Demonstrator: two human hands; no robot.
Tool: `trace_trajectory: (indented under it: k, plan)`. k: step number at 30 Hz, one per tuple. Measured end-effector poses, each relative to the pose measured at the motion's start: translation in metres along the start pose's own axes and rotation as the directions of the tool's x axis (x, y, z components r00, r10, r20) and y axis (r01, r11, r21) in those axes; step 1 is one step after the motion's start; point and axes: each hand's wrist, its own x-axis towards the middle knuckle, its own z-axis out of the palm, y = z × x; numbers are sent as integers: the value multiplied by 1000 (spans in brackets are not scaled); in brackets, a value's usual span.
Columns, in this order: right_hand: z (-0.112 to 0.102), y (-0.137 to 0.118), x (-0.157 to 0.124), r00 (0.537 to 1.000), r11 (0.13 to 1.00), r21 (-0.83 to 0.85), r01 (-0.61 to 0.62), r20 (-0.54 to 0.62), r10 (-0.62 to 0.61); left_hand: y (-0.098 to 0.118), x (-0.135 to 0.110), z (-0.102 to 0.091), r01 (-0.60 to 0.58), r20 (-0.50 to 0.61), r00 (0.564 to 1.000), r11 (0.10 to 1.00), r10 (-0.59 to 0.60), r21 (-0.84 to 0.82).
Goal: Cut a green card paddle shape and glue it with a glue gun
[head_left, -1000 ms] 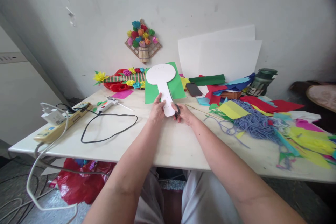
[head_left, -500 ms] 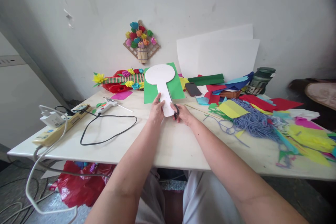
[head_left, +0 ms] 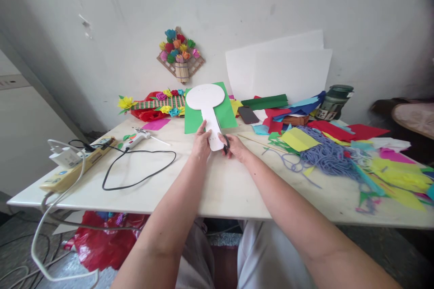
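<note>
A white paddle-shaped cutout (head_left: pixel 207 104), a round disc on a long stem, lies over a green paper sheet (head_left: pixel 225 113) at the table's middle back. My left hand (head_left: pixel 200 142) pinches the left side of the stem's lower end. On the stem's right side, my right hand (head_left: pixel 234 146) is closed on black-handled scissors (head_left: pixel 225 143). Both forearms reach forward across the white table (head_left: pixel 224 185).
At the left lie a glue gun (head_left: pixel 137 137) with a looping black cord (head_left: pixel 135 169) and a power strip (head_left: pixel 73 162). Blue yarn (head_left: pixel 325 156) and coloured paper scraps (head_left: pixel 393 174) cover the right side. A phone (head_left: pixel 248 115), a dark jar (head_left: pixel 335 101) and white sheets (head_left: pixel 281 70) stand behind.
The view has drifted slightly; my hands, the cutout and the scissors keep the same hold and place.
</note>
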Motion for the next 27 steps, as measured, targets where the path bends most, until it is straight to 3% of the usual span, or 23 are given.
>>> trace_trajectory:
  k: [27]
  plan:
    - [3, 2, 1, 999, 998, -51, -20, -27, 19, -2, 1, -2, 5, 8, 1000, 999, -5, 40]
